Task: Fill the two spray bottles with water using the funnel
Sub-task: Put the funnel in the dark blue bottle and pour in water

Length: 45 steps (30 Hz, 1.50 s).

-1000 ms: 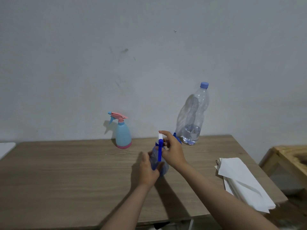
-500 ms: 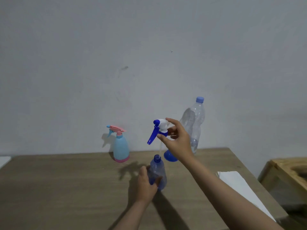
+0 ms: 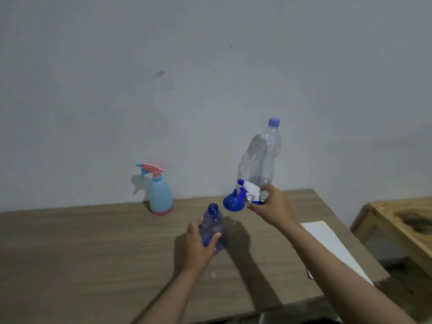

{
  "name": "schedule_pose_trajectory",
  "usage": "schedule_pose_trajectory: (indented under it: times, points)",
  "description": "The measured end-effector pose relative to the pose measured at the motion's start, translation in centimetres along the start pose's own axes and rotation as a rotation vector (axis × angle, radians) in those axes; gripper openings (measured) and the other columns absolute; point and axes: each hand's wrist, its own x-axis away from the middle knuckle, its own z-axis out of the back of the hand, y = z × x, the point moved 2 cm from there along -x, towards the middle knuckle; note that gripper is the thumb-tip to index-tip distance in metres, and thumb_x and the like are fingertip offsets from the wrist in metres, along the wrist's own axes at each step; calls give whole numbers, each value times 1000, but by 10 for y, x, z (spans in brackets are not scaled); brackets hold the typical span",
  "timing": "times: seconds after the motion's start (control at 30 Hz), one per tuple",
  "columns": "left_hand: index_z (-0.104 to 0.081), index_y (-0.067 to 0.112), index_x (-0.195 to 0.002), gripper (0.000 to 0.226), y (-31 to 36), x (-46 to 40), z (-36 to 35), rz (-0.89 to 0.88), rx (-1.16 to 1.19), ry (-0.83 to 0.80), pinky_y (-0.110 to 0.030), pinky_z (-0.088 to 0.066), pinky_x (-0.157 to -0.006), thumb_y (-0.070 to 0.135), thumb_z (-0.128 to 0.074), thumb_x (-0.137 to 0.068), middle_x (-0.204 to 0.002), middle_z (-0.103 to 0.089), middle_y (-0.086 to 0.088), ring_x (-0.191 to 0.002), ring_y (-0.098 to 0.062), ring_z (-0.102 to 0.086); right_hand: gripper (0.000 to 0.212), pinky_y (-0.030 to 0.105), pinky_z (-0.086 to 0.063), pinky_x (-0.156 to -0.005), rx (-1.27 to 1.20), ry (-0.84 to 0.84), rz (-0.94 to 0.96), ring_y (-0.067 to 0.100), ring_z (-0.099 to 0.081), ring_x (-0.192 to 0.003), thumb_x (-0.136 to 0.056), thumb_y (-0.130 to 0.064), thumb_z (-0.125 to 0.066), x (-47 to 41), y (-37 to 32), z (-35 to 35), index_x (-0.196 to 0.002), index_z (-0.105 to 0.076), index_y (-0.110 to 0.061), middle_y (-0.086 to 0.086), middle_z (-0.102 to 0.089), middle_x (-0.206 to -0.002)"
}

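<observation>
1. Head view: two spray bottles stand on the wooden table (image 3: 93, 253). One is a translucent blue spray bottle (image 3: 214, 228) with its neck open; the other is a light-blue spray bottle (image 3: 160, 195) with a pink trigger head and pink base, upright near the wall.
2. One blue funnel (image 3: 233, 202) sits mouth-down on the table, just beside the open bottle and in front of the one clear water bottle (image 3: 261, 160), which has a blue cap and is mostly empty.
3. The left hand (image 3: 198, 244) wraps its fingers round the open blue bottle's body.
4. The right hand (image 3: 273, 206) pinches one white-and-blue trigger head (image 3: 249, 191), held above the funnel.
5. One stack of white paper (image 3: 327, 239) lies at the table's right edge.
6. No label or writing can be read on any item.
</observation>
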Motion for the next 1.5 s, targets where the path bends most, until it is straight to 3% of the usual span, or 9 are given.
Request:
schedule_pose_trajectory:
  times: [0.13, 0.3, 0.5, 0.63, 0.83, 0.97, 1.17, 1.27, 1.5]
  points:
    - [-52, 6, -118, 57, -2, -1, -3, 17, 2, 15, -7, -31, -68, 26, -81, -74, -115, -65, -8, -99, -25, -63, 46, 29, -44, -64, 131, -132, -165, 23, -59, -79, -68, -20, -76, 12, 46, -30, -110, -60, -9, 6, -63, -90]
    - [-49, 17, -120, 59, -7, -2, -4, 18, -49, 15, -16, -40, -68, 39, -79, -73, -116, -65, 3, -96, -16, -65, 44, 29, -46, -69, 213, -280, -230, 20, -54, -81, -70, -22, -75, 15, 77, -54, -108, -58, -7, 9, -63, -99]
    - [-45, 23, -120, 62, -16, -2, -7, 0, -75, 30, -28, -54, -70, 49, -75, -72, -112, -64, 7, -91, -8, -62, 59, 25, -43, -70, 277, -439, -278, 13, -52, -87, -72, -43, -78, 12, 96, -69, -115, -53, -11, -2, -53, -97]
    - [-41, 28, -122, 66, -24, -3, -12, -23, -60, 35, -32, -58, -74, 59, -69, -71, -115, -61, 8, -98, -6, -62, 72, 28, -47, -71, 325, -362, -176, 19, -57, -94, -71, -53, -75, -10, 92, -65, -122, -52, -7, 6, -57, -110]
    - [-40, 24, -129, 65, -26, 1, -21, 0, 14, 58, -20, -49, -86, 41, -74, -77, -119, -50, 13, -110, -5, -54, 60, 32, -47, -86, 202, -327, 144, 22, -54, -110, -76, -31, -74, -75, 63, -70, -129, -49, -15, 9, -52, -123]
    - [-40, 27, -128, 66, -29, 1, -26, -33, -18, 141, -29, -52, -88, 46, -74, -75, -118, -49, 14, -112, -12, -56, 74, 37, -43, -96, 350, -473, 286, 28, -47, -120, -73, -27, -78, -123, 53, -92, -137, -43, -18, 10, -48, -129]
    - [-30, 43, -128, 64, -30, 1, -32, -103, -18, 209, -41, -54, -88, 55, -66, -76, -123, -49, 5, -111, -18, -56, 82, 40, -50, -91, 750, -843, 377, 29, -50, -119, -64, -21, -85, -164, 50, -133, -136, -47, -21, 8, -49, -132]
    - [-23, 46, -133, 65, -28, 1, -33, -165, -48, 195, -42, -54, -87, 51, -64, -82, -129, -44, 2, -112, -21, -56, 80, 39, -49, -90, 818, -872, 447, 28, -51, -120, -62, -23, -86, -170, 51, -144, -134, -50, -20, 7, -51, -134]
    - [-25, 38, -135, 61, -24, 0, -33, -218, -77, 227, -40, -54, -88, 48, -61, -86, -130, -38, 14, -113, -12, -53, 77, 38, -52, -84, 520, -731, 500, 22, -57, -107, -51, -38, -89, -173, 45, -126, -120, -58, -23, 0, -63, -120]
